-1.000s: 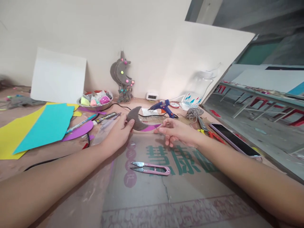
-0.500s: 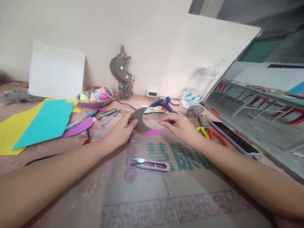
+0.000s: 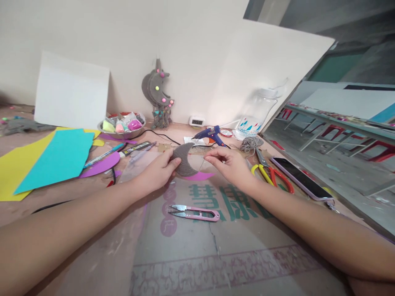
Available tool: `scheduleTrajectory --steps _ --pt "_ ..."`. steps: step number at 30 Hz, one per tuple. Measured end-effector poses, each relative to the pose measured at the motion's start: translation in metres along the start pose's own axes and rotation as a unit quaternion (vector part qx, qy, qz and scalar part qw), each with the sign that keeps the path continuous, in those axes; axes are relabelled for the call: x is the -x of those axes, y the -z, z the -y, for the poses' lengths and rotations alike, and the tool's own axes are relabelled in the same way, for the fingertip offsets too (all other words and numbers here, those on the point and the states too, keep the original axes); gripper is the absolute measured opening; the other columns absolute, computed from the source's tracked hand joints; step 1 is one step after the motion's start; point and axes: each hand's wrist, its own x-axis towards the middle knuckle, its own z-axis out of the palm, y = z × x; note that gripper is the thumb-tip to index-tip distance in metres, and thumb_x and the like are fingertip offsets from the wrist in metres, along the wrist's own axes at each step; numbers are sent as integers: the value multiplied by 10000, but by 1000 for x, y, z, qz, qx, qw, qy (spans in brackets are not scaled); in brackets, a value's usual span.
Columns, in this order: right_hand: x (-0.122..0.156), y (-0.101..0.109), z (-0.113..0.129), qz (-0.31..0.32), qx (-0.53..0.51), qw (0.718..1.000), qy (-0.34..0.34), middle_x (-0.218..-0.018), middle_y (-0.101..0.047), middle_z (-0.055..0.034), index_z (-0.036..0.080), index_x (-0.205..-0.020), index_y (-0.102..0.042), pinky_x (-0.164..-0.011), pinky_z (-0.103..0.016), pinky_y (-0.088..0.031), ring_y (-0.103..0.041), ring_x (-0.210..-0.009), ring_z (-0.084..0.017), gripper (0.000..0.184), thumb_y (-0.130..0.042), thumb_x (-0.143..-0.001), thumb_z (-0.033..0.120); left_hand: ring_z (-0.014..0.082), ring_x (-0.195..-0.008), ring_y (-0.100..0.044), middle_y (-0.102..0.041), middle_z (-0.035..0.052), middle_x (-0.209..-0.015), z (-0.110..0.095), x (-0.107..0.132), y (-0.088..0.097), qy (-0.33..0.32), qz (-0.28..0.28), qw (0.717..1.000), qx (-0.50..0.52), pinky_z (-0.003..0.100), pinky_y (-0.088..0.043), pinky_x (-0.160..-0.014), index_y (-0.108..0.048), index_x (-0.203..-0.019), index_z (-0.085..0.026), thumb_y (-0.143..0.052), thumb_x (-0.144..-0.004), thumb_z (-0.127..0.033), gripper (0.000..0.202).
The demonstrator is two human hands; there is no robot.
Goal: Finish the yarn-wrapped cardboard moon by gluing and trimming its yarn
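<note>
Pinched between the thumb and fingers of my left hand (image 3: 159, 169) is a grey crescent moon (image 3: 184, 161) covered in wound yarn, held just above the table. A thin strand of grey yarn (image 3: 201, 165) runs from the moon's lower tip to my right hand (image 3: 226, 164), whose thumb and fingertips are closed on it. Partly hidden beneath the moon lies a purple piece (image 3: 200, 176). Nearer to me, pink thread snips (image 3: 196, 213) rest with their blades apart on a printed plastic sheet (image 3: 173, 263).
Behind my hands are a blue glue gun (image 3: 211, 135), a small clock (image 3: 196, 121) and a decorated moon hanging (image 3: 159, 92). To the right are a yarn ball (image 3: 251, 144), scissors (image 3: 264, 168), a phone (image 3: 302, 179) and a jar (image 3: 256, 113). Coloured sheets (image 3: 55, 158) and a bowl (image 3: 123, 133) occupy the left.
The moon has tilted in my left hand, its upper tip now pointing more upward. My right hand has shifted slightly left, still pinching the yarn.
</note>
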Motion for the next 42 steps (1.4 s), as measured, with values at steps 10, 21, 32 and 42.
scheduleTrajectory --steps 10,21,32,42 --pt "-1 -6 -18 52 -30 997 -57 -787 -607 -27 170 -875 -636 -613 -260 -412 -517 -675 -129 196 -520 -827 320 115 -590 -451 -484 -22 -696 2 1 -1 -22 -2 994 111 222 -374 -511 -482 -905 -210 -405 -858 -351 168" --pt "12 -1 -1 43 -2 999 6 -818 -562 -22 184 -937 -538 -598 -248 -410 -490 -654 -121 221 -567 -809 361 134 -695 -506 -545 2 -761 1 2 3 -32 -78 989 118 242 -413 -644 -537 -986 -191 -417 -864 -387 260" --pt "22 -8 9 95 303 892 323 -749 -569 -54 166 -799 -546 -622 -279 -328 -462 -702 -156 207 -367 -902 177 227 -798 -616 -684 85 -847 3 -1 -1 75 -47 984 152 305 -447 -694 -647 -758 -164 -494 -767 -553 418" --pt "23 -8 16 120 275 897 326 -918 -610 -74 168 -1107 -521 -682 -294 -409 -538 -812 -179 278 -439 -898 333 160 -623 -540 -609 28 -638 2 -4 2 57 -96 989 98 267 -396 -599 -561 -604 -171 -489 -770 -529 401"
